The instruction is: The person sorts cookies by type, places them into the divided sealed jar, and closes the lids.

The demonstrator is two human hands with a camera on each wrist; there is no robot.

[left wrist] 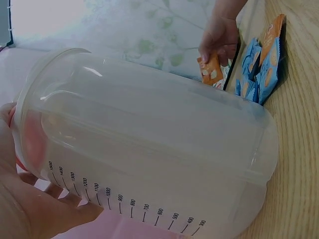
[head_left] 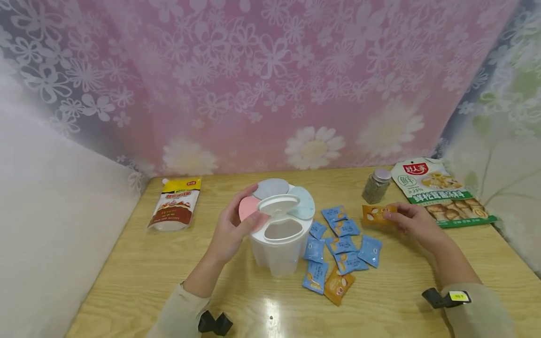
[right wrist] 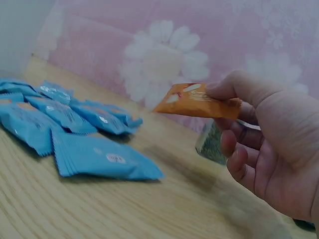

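Note:
My left hand (head_left: 236, 223) grips a clear plastic storage canister (head_left: 282, 260) by its rim, thumb across the pink flap of the lid. That white lid (head_left: 270, 209) also has grey and blue flaps, and its front white flap (head_left: 278, 205) is raised over an opening. Graduation marks run along the canister's side in the left wrist view. Off to the right, my right hand (head_left: 418, 225) pinches a small orange snack packet (right wrist: 192, 101) between thumb and fingers, held above the table. Between the hands, several blue packets (head_left: 347, 262) and another orange packet (head_left: 339, 285) lie on the table.
A jar (head_left: 376, 185) of dried flakes with a metallic lid stands behind the right hand. Beside it lies a large white-and-green food bag (head_left: 444, 192). A yellow, white and brown spouted pouch (head_left: 175, 204) is at the back left of the wooden table (head_left: 169, 272).

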